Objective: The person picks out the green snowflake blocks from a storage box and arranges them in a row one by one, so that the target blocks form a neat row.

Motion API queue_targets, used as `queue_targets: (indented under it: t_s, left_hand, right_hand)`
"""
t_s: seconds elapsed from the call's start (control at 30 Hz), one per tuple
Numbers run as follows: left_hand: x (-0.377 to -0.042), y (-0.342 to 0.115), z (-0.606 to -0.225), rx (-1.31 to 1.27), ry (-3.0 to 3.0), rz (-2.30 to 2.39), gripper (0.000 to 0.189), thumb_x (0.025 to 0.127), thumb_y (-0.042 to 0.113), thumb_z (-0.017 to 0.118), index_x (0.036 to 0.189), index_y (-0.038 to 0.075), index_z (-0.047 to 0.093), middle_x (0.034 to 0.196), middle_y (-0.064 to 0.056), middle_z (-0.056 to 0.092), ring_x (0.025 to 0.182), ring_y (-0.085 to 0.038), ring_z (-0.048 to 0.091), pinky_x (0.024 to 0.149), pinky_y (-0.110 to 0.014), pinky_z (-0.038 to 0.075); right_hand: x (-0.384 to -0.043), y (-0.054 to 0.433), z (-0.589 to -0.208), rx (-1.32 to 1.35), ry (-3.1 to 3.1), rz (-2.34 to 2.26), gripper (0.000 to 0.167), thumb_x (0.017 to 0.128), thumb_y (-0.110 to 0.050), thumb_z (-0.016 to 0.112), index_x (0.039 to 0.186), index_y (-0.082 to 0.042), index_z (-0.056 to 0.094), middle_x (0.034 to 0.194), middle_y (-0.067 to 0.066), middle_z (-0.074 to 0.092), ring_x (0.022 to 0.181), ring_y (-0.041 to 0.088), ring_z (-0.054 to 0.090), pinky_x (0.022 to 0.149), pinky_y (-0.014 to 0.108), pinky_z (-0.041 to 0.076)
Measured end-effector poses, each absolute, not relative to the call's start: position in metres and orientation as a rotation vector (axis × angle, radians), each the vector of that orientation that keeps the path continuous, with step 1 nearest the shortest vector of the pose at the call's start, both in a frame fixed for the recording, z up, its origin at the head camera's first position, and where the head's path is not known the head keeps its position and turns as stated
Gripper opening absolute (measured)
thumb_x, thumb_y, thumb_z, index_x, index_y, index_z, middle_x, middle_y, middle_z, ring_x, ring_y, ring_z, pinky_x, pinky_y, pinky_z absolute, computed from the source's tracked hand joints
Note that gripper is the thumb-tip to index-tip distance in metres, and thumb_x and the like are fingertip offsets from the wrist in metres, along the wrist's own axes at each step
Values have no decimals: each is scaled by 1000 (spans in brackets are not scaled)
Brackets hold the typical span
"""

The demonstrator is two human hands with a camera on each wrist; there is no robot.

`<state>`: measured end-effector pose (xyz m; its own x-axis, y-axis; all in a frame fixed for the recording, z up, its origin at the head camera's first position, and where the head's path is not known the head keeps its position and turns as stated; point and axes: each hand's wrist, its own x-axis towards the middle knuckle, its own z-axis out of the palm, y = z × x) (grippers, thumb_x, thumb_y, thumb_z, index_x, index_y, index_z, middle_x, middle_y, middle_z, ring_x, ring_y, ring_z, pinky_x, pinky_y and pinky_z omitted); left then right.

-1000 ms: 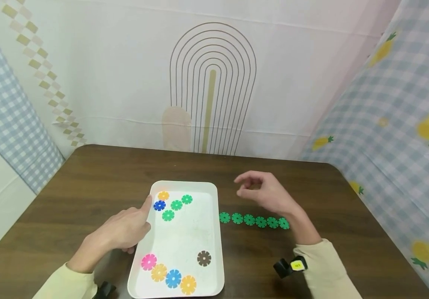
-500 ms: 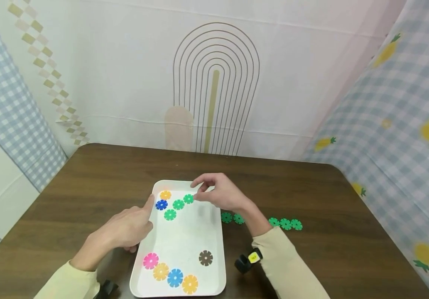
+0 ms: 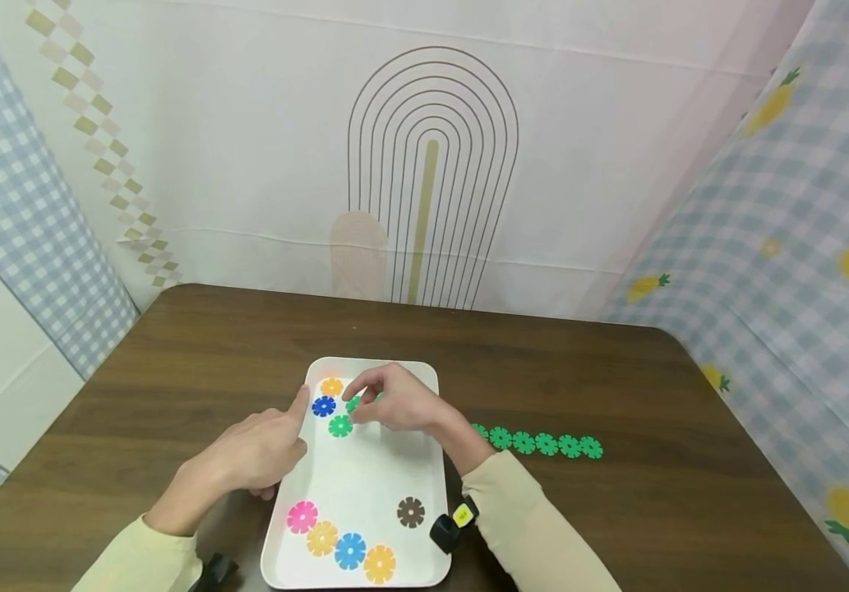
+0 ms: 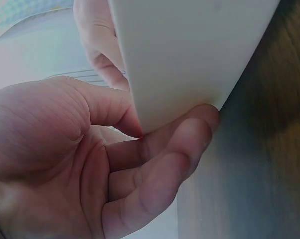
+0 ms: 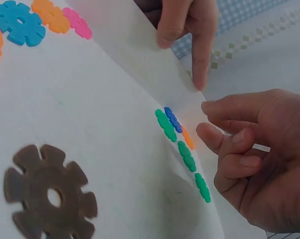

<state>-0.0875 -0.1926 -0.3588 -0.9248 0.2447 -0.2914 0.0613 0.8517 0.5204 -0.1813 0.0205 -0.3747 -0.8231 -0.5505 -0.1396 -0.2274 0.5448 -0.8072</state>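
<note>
In the head view a white tray (image 3: 365, 481) lies on the brown table. My left hand (image 3: 261, 448) grips its left side, with the index finger along the rim and, in the left wrist view, the thumb and curled fingers around the tray wall (image 4: 185, 59). Over the tray's far part hovers my right hand (image 3: 403, 401), fingers bent and apart, holding nothing. Below it are green notched discs (image 3: 340, 426), partly hidden in the head view; the right wrist view shows three (image 5: 187, 156). A dark blue disc (image 3: 324, 406) and an orange disc (image 3: 331, 386) lie beside them.
A row of several green discs (image 3: 523, 442) lies on the table right of the tray. At the tray's near end are a pink disc (image 3: 302, 517), two orange ones, a light blue disc (image 3: 350, 551) and a brown disc (image 3: 411, 512). Cloth hangs behind the table.
My right hand has moved left from above the green row to over the green discs in the tray. The left hand keeps its grip on the tray.
</note>
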Motion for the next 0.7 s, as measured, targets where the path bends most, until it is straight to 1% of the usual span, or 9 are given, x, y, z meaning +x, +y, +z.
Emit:
queue_targets:
  t_s: [0.17,0.33,0.43,0.53,0.7]
  left_hand:
    - [-88,-192,-359,231,2675,735,83,102,12,58,167,-5,9,65,-6,57,45,-21,57,50,-32,41]
    - [-88,-193,-359,237,2676,732,82,102,11,57,167,-6,9,63,-6,58,44,-20,58,49,-32,41]
    - [-87,-193,-359,241,2675,729,81,102,10,56,167,-6,9,60,-6,58,43,-20,58,48,-32,40]
    - [-87,-193,-359,247,2678,727,81,102,9,55,167,-6,9,58,-6,59,42,-19,58,47,-31,40]
    - [-88,-193,-360,254,2681,737,81,102,9,55,166,-7,9,59,-6,58,42,-20,58,47,-32,40]
  right_hand:
    - [-180,10,-380,-542,2428,-1123,19,89,-13,84,107,-15,81,83,1,63,68,15,51,58,27,42]
    - [-178,3,-384,-490,2462,-1093,17,86,-11,86,103,-14,81,79,2,61,67,14,51,60,26,41]
    - [-177,0,-386,-497,2496,-1042,18,85,-11,87,101,-14,81,77,1,61,68,13,51,61,25,41]
    - [-175,-2,-388,-522,2533,-980,18,84,-13,88,100,-15,81,79,-1,62,70,11,53,63,24,43]
    - [-174,-4,-392,-544,2565,-943,18,84,-14,89,99,-14,79,78,-1,63,67,11,54,61,23,44]
